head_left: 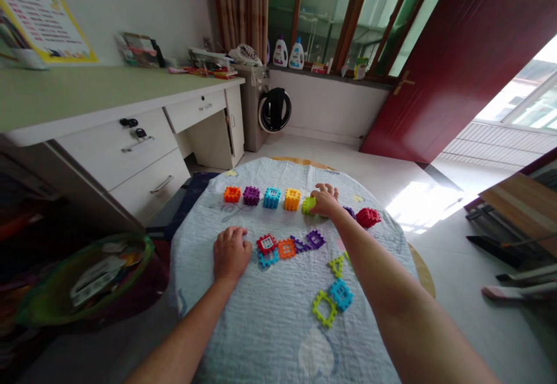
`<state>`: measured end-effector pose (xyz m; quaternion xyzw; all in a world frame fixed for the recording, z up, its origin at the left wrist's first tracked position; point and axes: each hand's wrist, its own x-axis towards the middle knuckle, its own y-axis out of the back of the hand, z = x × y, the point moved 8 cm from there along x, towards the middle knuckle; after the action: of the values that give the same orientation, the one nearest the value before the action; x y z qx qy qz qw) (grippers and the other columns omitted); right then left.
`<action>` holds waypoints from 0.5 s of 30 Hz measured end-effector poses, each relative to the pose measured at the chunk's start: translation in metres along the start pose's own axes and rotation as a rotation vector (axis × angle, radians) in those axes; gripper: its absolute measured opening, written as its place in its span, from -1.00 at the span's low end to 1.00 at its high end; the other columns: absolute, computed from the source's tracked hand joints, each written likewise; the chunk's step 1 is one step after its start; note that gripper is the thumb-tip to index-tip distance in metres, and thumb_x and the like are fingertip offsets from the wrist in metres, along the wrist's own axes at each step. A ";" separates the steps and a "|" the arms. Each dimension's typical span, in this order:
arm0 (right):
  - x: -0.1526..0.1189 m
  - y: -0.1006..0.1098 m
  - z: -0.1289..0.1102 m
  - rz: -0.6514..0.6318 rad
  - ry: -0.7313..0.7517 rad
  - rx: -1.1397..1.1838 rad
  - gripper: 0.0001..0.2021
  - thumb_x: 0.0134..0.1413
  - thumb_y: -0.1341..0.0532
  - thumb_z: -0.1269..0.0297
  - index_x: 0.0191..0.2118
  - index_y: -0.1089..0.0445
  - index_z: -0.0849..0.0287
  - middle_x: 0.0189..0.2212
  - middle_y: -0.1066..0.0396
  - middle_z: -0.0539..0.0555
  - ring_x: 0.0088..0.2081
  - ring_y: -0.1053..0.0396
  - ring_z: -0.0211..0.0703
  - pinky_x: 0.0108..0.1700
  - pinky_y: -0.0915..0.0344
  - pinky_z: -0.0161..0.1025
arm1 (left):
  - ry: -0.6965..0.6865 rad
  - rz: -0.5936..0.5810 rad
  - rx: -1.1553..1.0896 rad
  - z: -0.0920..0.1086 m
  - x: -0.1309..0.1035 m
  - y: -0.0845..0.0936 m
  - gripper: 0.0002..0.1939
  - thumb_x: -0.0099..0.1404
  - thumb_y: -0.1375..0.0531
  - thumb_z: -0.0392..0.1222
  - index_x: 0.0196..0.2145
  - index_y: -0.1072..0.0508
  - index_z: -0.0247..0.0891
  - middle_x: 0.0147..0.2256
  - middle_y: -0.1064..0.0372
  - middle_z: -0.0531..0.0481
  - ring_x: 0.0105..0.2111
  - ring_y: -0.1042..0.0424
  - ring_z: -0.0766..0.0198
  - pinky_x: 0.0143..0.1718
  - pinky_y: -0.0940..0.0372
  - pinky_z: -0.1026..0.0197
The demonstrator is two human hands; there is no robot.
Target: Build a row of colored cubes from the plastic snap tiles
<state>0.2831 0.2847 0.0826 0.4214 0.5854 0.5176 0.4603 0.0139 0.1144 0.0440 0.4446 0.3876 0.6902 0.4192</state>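
Note:
My left hand (231, 253) rests on the cloth with its fingers loosely bent and nothing visible in it. Right of it lie a red square with a window pattern (266, 243), a blue piece (268, 258), an orange square (286, 249), a purple triangle (300, 245) and a purple square (315, 239). My right hand (325, 199) reaches across the back row, its thumb at the lime-green block stack (308, 205) and its fingers apart. It partly hides what lies beneath. Left in that row stand yellow (292, 199), blue (272, 198), purple (251, 196) and orange stacks (232, 194).
A red stack (368, 217) ends the row at the right. Nearer me lie a green triangle (336, 266), a blue square (340, 294) and a green frame (324, 308). A basket (148, 250) stands left of the cloth-covered round table (256, 326).

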 end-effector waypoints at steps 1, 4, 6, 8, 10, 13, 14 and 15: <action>0.003 -0.002 0.000 -0.002 0.002 -0.002 -0.45 -0.21 -0.33 0.19 0.03 -0.41 0.07 0.28 0.02 0.12 0.30 0.28 0.25 0.25 0.38 0.25 | 0.002 -0.001 -0.002 0.000 0.000 0.000 -0.74 0.18 -0.09 -0.29 -0.17 -0.46 -0.23 -0.09 -0.39 -0.14 -0.06 -0.32 0.05 -0.05 -0.21 0.06; 0.011 -0.007 -0.001 -0.007 0.008 -0.007 -0.45 -0.21 -0.33 0.20 0.03 -0.41 0.08 0.29 0.01 0.16 0.31 0.26 0.28 0.24 0.39 0.28 | 0.007 -0.007 -0.013 -0.001 0.000 -0.001 -0.74 0.19 -0.10 -0.29 -0.17 -0.46 -0.22 -0.08 -0.38 -0.14 -0.05 -0.32 0.05 -0.05 -0.21 0.06; 0.013 -0.010 -0.001 -0.012 0.012 -0.013 -0.46 -0.21 -0.34 0.21 0.02 -0.42 0.09 0.28 -0.01 0.18 0.31 0.25 0.29 0.24 0.38 0.30 | 0.011 -0.010 -0.019 -0.002 -0.001 -0.001 -0.74 0.19 -0.10 -0.29 -0.17 -0.46 -0.21 -0.07 -0.38 -0.13 -0.05 -0.32 0.05 -0.04 -0.21 0.06; 0.014 -0.013 -0.002 -0.014 0.010 -0.020 -0.47 -0.21 -0.35 0.22 0.01 -0.43 0.10 0.27 -0.03 0.21 0.30 0.23 0.30 0.24 0.37 0.30 | 0.014 -0.016 -0.020 -0.002 -0.001 -0.002 -0.74 0.19 -0.10 -0.29 -0.17 -0.46 -0.21 -0.07 -0.37 -0.14 -0.05 -0.31 0.05 -0.04 -0.21 0.05; 0.014 -0.014 -0.003 -0.012 0.005 -0.024 -0.47 -0.20 -0.36 0.23 0.01 -0.43 0.10 0.26 -0.04 0.21 0.30 0.22 0.29 0.23 0.35 0.31 | 0.018 -0.020 -0.017 -0.002 -0.001 -0.002 -0.74 0.19 -0.10 -0.29 -0.17 -0.46 -0.21 -0.07 -0.37 -0.14 -0.05 -0.31 0.05 -0.04 -0.21 0.05; 0.010 -0.008 -0.004 0.005 -0.007 -0.023 -0.42 -0.17 -0.37 0.17 0.07 -0.38 0.08 0.27 -0.02 0.20 0.30 0.22 0.26 0.24 0.32 0.28 | 0.018 -0.017 -0.015 -0.002 -0.001 -0.002 -0.74 0.19 -0.10 -0.30 -0.16 -0.46 -0.20 -0.07 -0.37 -0.14 -0.04 -0.31 0.05 -0.04 -0.20 0.06; 0.006 -0.004 -0.003 0.024 -0.015 -0.012 -0.40 -0.16 -0.36 0.16 0.09 -0.36 0.08 0.27 -0.01 0.20 0.30 0.22 0.25 0.24 0.30 0.26 | 0.018 -0.015 -0.015 -0.002 -0.001 -0.002 -0.73 0.19 -0.09 -0.30 -0.16 -0.46 -0.20 -0.07 -0.37 -0.14 -0.04 -0.31 0.05 -0.03 -0.20 0.06; 0.001 0.002 -0.001 0.058 -0.027 0.009 -0.40 -0.13 -0.34 0.15 0.11 -0.34 0.07 0.27 -0.01 0.19 0.30 0.21 0.23 0.25 0.28 0.24 | 0.018 -0.014 -0.015 -0.002 -0.001 -0.002 -0.73 0.19 -0.09 -0.29 -0.16 -0.46 -0.21 -0.07 -0.37 -0.14 -0.04 -0.31 0.05 -0.03 -0.20 0.06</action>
<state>0.2817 0.2861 0.0841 0.4471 0.5692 0.5222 0.4511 0.0129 0.1140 0.0417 0.4328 0.3892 0.6940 0.4238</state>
